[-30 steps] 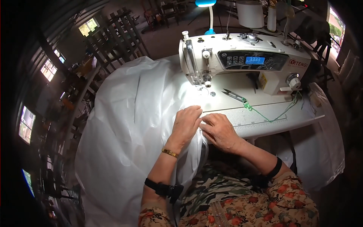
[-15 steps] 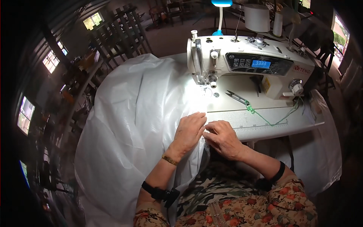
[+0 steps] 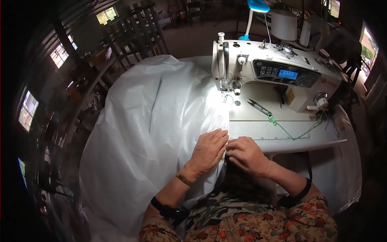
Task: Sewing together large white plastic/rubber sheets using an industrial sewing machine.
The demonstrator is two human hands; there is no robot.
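Observation:
A large sheet of glossy white woven-plastic fabric [image 3: 137, 113] spreads over the left of the table, and its right edge runs up under the needle of a white sewing machine [image 3: 242, 60]. On that edge, in front of the needle, lies my left hand [image 3: 209, 151], fingers together and bent over the fabric. Right beside it my right hand [image 3: 248, 155] is closed, thumb and fingers pinching the same edge. The fingertips of both hands are partly hidden. Bright light falls around the needle, washing out the fabric there.
Thread snips [image 3: 259, 107] with a green cord [image 3: 282, 127] lie on the machine bed, right of the needle. A ruler scale [image 3: 278, 140] runs along the table's front. Behind the machine stand a blue lamp [image 3: 258, 5] and thread cones [image 3: 284, 25]. More white material [image 3: 338, 169] hangs at right.
The view has shifted, so the machine appears farther right. Both hands are slightly nearer to me along the fabric edge, and my right fingers are more curled.

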